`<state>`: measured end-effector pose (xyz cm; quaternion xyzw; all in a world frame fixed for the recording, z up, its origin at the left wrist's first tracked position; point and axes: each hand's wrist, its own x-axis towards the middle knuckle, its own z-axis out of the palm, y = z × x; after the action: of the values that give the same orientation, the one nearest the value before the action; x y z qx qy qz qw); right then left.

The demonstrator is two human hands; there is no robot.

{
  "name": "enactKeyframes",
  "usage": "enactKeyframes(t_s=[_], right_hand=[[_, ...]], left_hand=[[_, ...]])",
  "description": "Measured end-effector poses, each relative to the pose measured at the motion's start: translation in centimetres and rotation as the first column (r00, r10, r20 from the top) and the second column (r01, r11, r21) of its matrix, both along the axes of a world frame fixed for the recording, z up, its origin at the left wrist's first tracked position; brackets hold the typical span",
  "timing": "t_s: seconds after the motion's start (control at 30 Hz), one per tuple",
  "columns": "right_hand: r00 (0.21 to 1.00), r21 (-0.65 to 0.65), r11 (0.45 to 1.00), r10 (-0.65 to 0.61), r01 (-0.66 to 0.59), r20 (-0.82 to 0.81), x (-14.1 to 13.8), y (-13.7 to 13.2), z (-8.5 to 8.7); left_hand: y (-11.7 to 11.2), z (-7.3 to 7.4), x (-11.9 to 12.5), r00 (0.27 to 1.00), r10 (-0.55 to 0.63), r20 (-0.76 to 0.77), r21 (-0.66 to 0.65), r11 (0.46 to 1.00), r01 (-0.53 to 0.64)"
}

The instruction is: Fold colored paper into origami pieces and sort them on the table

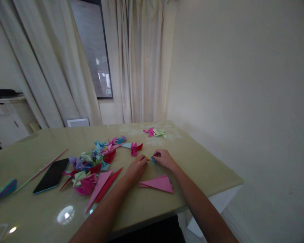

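Both my hands rest on the glossy table [207,168], fingertips meeting over a small folded paper piece [152,159] that shows blue and a bit of yellow. My left hand [136,168] is curled, its fingers pinching the piece's left side. My right hand [163,158] is closed on the piece's right side. Just in front of my hands lie pink paper triangles [159,183]. To the left of my left hand sits a heap of folded paper shapes [93,163] in pink, red, blue, purple and green.
A dark phone [52,175] lies left of the heap beside a thin pink and green stick [40,170]. Pink and green folded pieces [155,132] lie near the far edge. Curtains [139,60] and a window [91,47] stand behind; a wall runs along the right.
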<state>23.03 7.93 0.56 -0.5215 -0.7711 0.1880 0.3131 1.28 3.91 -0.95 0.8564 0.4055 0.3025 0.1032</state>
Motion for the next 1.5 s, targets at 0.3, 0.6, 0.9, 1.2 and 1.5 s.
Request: enactKeyframes(t_s=[0.3,0.6,0.9,1.2,1.5], right_hand=[[0.998,0.003,1.0,0.013,-0.013,0.06,-0.2,-0.5,0.5],[0.976,0.032,0.992,-0.126,0.122,0.175,-0.2,-1.0,1.2],[0.913,0.123,0.97,-0.239,0.21,0.33,-1.1,-2.1,2.0],[0.834,0.164,0.979,-0.193,0.124,0.517,-3.6,-3.1,1.5],[0.811,0.053,0.939,-0.322,0.341,0.488,2.4,-2.1,2.8]], left_hand=[[-0.3,0.2,-0.1,0.999,0.034,0.029,-0.011,0.999,-0.034],[0.2,0.6,-0.5,0.983,0.181,-0.027,0.025,0.983,-0.181],[1.3,0.2,-3.1,0.816,0.515,-0.264,0.048,0.852,-0.522],[1.7,0.2,-3.2,0.961,0.253,-0.109,-0.054,0.964,-0.26],[0.3,0.9,2.9,0.99,-0.138,-0.034,-0.081,0.988,0.135]])
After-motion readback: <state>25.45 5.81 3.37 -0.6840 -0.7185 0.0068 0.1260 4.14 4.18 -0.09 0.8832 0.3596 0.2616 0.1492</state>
